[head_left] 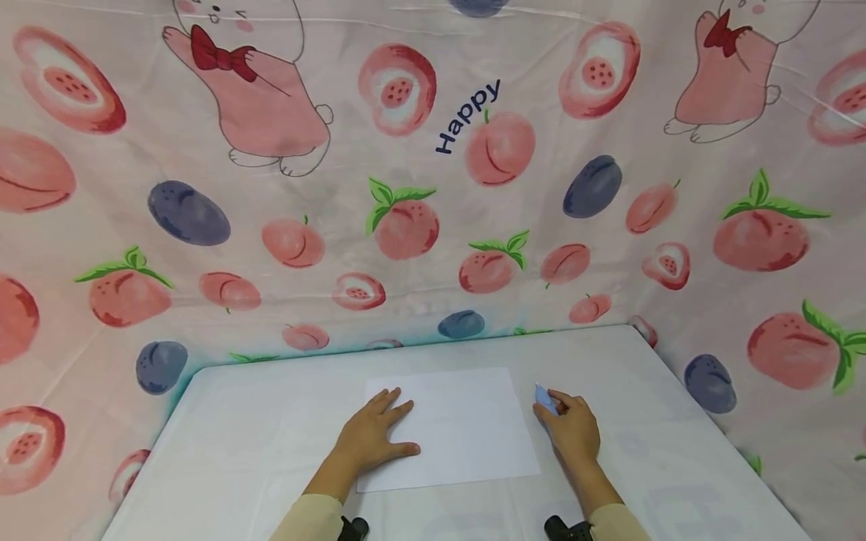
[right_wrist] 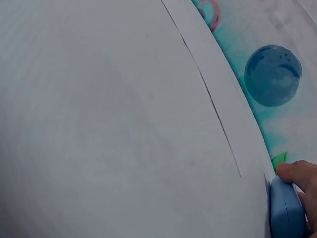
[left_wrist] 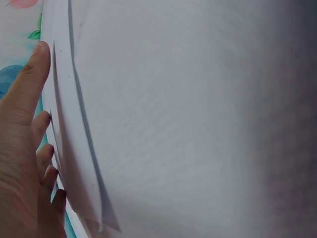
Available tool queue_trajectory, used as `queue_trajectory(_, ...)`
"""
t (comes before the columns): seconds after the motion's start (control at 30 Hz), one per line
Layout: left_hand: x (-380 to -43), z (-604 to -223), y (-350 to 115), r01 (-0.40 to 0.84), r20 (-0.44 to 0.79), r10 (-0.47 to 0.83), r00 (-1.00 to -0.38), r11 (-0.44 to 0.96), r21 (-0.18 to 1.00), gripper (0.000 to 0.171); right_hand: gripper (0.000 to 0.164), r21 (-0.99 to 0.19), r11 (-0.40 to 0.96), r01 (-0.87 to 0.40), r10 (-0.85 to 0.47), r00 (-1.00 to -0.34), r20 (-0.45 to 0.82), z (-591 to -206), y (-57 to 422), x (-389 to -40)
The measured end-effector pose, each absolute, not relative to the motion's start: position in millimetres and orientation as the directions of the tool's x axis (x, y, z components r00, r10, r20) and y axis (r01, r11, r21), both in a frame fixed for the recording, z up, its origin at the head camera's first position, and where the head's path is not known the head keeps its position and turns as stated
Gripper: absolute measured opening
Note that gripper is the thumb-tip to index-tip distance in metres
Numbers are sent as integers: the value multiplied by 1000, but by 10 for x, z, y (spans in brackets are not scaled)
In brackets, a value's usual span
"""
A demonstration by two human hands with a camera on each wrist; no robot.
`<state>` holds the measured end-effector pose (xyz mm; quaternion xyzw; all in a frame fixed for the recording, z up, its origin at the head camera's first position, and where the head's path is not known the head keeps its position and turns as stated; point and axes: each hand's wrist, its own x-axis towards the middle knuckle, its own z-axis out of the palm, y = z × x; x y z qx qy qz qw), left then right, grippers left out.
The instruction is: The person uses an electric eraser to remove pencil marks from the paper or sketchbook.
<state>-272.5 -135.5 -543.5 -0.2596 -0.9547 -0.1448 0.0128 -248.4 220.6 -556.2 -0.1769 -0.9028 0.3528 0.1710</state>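
A sheet of white paper [head_left: 460,428] lies flat on the white table. On its left part rests my left hand [head_left: 375,432], fingers spread and thumb pointing toward the sheet's middle. The left wrist view shows that same hand [left_wrist: 22,134] from the side, beside the paper's edge. Just off the sheet's right side, my right hand [head_left: 571,428] pinches a small light-blue plastic tool [head_left: 545,400] between thumb and fingers, its narrow tip pointing away from me. In the right wrist view, the tool's rounded, seamed blue body [right_wrist: 287,208] shows beneath the thumb; I cannot tell its exact kind.
The white table [head_left: 271,436] has rounded far corners. Behind it hangs a pink cloth [head_left: 419,173] printed with fruit and rabbits, reaching down both sides. Dark wrist devices [head_left: 567,528] sit near the beige sleeves [head_left: 311,518].
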Motion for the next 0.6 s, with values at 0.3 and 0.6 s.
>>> queue_trajectory(0.3, -2716, -5452, -1388, 496, 119, 483, -867, 822, 278, 85, 45, -715, 682, 155, 418, -884, 208, -5521, 2200, -2501)
queue_trajectory(0.6, -2747, -5415, -1435, 518, 172, 491, -854, 831, 203, 77, 43, -602, 790, -118, 165, -904, 394, -5260, 2211, -2670)
